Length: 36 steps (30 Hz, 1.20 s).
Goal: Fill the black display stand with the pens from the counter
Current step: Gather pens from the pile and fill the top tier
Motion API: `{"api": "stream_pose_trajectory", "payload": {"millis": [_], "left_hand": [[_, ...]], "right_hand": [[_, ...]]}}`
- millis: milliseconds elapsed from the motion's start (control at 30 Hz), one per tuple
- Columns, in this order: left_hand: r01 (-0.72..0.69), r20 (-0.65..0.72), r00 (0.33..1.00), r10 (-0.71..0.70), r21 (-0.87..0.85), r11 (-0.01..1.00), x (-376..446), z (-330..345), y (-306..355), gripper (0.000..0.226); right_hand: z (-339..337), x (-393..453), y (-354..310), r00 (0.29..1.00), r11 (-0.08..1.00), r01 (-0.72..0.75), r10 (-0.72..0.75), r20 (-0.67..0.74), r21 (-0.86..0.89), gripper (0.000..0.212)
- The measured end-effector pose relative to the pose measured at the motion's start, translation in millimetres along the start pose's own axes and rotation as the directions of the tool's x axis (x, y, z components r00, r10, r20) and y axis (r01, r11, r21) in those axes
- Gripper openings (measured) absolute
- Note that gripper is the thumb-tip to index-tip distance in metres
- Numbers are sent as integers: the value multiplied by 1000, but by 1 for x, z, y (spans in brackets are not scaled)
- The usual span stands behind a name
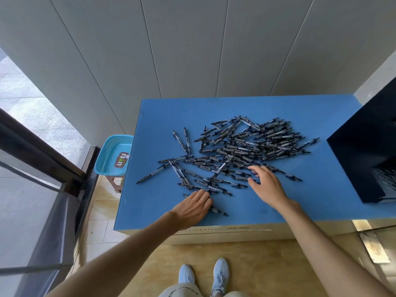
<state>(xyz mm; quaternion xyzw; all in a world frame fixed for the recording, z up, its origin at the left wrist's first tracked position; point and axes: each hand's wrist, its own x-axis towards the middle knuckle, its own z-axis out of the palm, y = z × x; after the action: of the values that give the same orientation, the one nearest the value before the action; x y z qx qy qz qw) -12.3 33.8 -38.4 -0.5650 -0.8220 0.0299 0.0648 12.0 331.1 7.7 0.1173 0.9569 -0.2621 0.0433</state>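
Pens: a loose heap of dark retractable pens (240, 153) lies spread over the middle of the blue counter (278, 108), their barrels crossing at every angle.
Display stand: the black display stand (368, 151) sits at the counter's right edge, partly cut off by the frame; no pen shows in it, so the filling looks barely begun.
Key relation: the heap lies just ahead of both hands, and the stand lies to the right of the heap, nearest the right hand (265, 185).
Long axis: mixed; most pens near the right hand run roughly left to right, while the strays at the left edge run near to far.
Right hand grip: fingers spread and lightly curled over the near edge of the heap, fingertips touching pens; nothing is pinched or lifted that I can see.
Left hand grip: the left hand (192, 207) lies flat with straight fingers together, pressing on 1 stray pen (217, 210) at the heap's near left corner; it holds nothing.
Next move, my judgement: gather several pens parallel before lifting, since crossed barrels would snag each other.
Nearby: a turquoise basket (113, 155) on a stool left of the counter.
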Motion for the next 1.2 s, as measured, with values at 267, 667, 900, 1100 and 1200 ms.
{"api": "stream_pose_trajectory", "payload": {"millis": [267,667,900,1100,1200], "left_hand": [[244,-44,962,-270,-302,921,-4,-13,-11,22],[430,215,891,-399,-121,895,21,-24,-43,22],[781,209,609,-765,-328,532,9,-29,-41,13],[923,372,109,-922,-383,-45,16,-18,-54,29],[921,412,86,-907,-380,-86,28,-17,-55,57]], "right_hand": [[-4,2,-4,1000,1000,4,-4,-6,-1,40],[-5,6,-7,1000,1000,10,-9,-7,25,38],[-5,8,-3,1000,999,10,-10,-3,33,37],[-6,9,-7,1000,999,16,-16,2,35,37],[-5,9,-10,1000,998,3,-3,3,59,37]]}}
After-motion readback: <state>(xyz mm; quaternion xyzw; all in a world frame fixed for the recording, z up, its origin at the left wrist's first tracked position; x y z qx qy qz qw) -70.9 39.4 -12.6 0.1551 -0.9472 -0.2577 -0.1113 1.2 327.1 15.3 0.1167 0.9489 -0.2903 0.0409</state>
